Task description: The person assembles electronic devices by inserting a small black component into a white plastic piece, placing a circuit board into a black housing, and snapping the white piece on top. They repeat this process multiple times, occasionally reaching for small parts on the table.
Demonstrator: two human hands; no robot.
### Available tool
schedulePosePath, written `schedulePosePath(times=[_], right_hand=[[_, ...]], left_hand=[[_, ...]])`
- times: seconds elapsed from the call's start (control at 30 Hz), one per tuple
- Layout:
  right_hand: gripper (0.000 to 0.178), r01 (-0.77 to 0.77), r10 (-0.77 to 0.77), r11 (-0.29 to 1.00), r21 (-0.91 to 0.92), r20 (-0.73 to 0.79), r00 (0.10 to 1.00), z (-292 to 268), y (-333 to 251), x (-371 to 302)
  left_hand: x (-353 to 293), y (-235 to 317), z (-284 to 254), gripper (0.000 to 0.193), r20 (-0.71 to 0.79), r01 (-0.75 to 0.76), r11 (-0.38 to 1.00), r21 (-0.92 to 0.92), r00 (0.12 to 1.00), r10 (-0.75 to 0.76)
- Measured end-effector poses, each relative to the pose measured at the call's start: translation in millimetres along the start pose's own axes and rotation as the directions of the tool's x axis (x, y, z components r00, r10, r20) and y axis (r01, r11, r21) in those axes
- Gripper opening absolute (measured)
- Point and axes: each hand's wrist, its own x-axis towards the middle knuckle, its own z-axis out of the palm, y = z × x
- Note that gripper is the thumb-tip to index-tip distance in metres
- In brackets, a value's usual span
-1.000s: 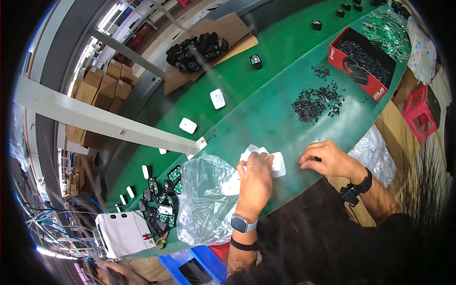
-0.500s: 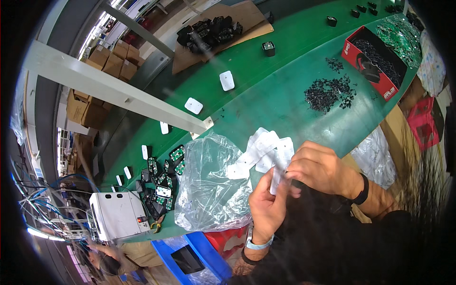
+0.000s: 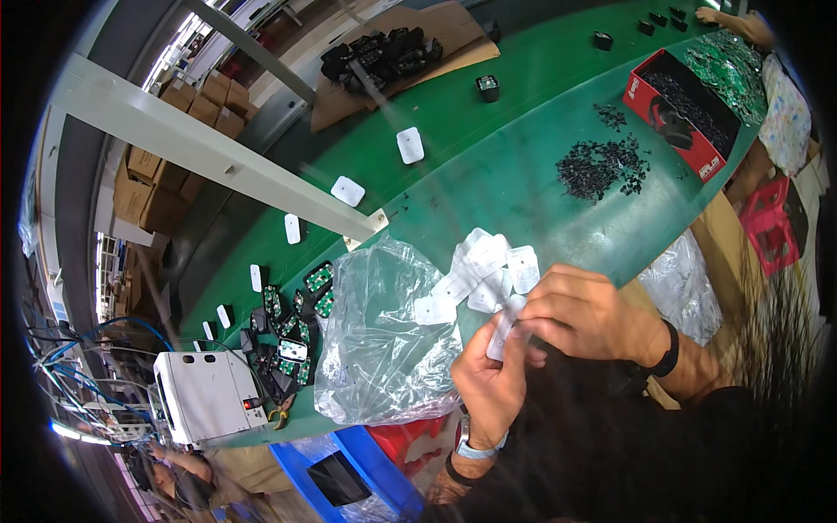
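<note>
**One white cover in hand, a pile to go**

Landmark is the crinkly clear plastic bag (image 3: pixel 379 349) on the green bench. Left of it sit a boxy white machine (image 3: pixel 207 397) and glossy green circuit boards (image 3: pixel 292 327). At the bag's right edge lies a loose heap of flat white rounded plastic covers (image 3: pixel 479 275), looks mostly untouched. Just right of and below the bag, the left hand (image 3: pixel 490 388) and right hand (image 3: pixel 588 314) both pinch one white plastic cover (image 3: pixel 504 329), lifted off the bench. Far upper right: a scatter of tiny black parts (image 3: pixel 602 166) and a red cardboard box (image 3: pixel 684 113)
</note>
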Motion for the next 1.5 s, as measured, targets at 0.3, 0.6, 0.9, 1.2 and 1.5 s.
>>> schedulePosePath(times=[0.3,0.6,0.9,1.2,1.5], right_hand=[[0.013,0.035,-0.017,0.992,-0.123,0.143,0.990,-6.1,-3.2,1.9],[0.017,0.059,-0.044,0.994,-0.093,0.155,0.987,-11.6,-4.7,5.6],[0.008,-0.147,0.147,0.989,-0.003,0.101,0.984,-3.7,-7.9,4.3],[0.017,-0.596,0.570,0.656,0.464,0.214,0.793,-2.6,-3.7,15.5],[0.020,-0.801,0.532,0.346,0.489,0.601,0.597,10.1,18.5,28.5]], left_hand=[[-2.5,3.2,-5.4,0.030,0.061,0.085,0.992,-0.091,0.995,-0.079],[-3.9,2.2,-2.4,0.032,0.035,0.059,0.995,-0.082,0.998,-0.056],[-0.4,-4.0,-1.6,0.034,0.013,-0.006,0.995,-0.099,1.000,0.007],[7.4,-6.1,-7.8,0.031,0.020,0.022,0.996,-0.083,1.000,-0.021],[25.2,-13.2,-24.2,0.016,0.053,0.160,0.963,-0.217,0.987,-0.152]])
